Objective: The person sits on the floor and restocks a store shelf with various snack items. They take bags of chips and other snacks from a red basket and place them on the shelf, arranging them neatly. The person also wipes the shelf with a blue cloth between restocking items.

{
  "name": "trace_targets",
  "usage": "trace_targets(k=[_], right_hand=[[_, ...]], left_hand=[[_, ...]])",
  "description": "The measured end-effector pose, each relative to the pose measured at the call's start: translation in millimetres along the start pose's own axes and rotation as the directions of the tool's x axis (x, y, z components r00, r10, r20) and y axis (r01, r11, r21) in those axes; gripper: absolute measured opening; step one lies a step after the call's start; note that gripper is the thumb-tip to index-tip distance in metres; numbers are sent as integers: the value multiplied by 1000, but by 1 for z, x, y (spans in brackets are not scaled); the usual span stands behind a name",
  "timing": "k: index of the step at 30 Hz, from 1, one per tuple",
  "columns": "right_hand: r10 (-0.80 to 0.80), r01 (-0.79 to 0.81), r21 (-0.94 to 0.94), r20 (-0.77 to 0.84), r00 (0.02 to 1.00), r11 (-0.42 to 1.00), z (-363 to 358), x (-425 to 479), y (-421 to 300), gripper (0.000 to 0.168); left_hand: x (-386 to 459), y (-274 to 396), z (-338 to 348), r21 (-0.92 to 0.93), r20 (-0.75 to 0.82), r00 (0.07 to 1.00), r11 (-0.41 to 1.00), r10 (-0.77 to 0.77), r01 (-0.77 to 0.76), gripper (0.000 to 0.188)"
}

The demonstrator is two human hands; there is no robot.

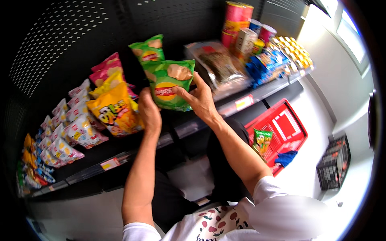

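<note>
A green Lay's chip bag (pixel 170 86) is held over the shelf by my right hand (pixel 200 98), its thumb lying across the front and its fingers behind the bag's right edge. My left hand (pixel 150 111) is upright at the bag's lower left edge; its fingers are partly hidden behind the bag, so its grip cannot be told. Another green Lay's bag (pixel 149 49) stands just behind. Left of my left hand, an orange-yellow snack bag (pixel 116 111) leans in front of a yellow bag (pixel 110 86) and magenta bags (pixel 107 67).
White-and-pink snack bags (pixel 83 129) fill the shelf's left. On the right are a clear plastic pack (pixel 221 64), stacked canisters (pixel 233 13) and blue packets (pixel 267 64). A red basket (pixel 297 125) with a green snack bag (pixel 262 140) and a black crate (pixel 333 164) stand on the floor.
</note>
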State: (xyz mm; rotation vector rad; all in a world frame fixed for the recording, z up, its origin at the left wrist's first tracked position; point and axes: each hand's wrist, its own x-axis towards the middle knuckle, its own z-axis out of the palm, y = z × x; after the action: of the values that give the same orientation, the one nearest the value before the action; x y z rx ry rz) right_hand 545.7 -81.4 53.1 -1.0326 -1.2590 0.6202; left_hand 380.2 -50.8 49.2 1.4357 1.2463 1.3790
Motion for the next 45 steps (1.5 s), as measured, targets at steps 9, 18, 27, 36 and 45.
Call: trace_targets(k=[9, 18, 27, 36, 45], right_hand=[[20, 48, 247, -265, 964, 968, -129, -87, -100, 38], [136, -211, -139, -419, 898, 967, -300, -208, -13, 38], [403, -506, -116, -468, 787, 855, -350, -286, 122, 27], [70, -235, -356, -419, 905, 904, -240, -176, -5, 20], [-38, 33, 54, 97, 995, 998, -19, -18, -57, 40]], left_hand=[[-3, 3, -11, -163, 115, 979, 976, 167, -147, 64], [-7, 3, -6, -98, 185, 966, 981, 182, -166, 67], [0, -11, 0, -39, 179, 971, 987, 160, -155, 70], [32, -19, 10, -107, 23, 990, 985, 140, -136, 49], [88, -65, 7, -116, -208, 972, 984, 108, -134, 57]])
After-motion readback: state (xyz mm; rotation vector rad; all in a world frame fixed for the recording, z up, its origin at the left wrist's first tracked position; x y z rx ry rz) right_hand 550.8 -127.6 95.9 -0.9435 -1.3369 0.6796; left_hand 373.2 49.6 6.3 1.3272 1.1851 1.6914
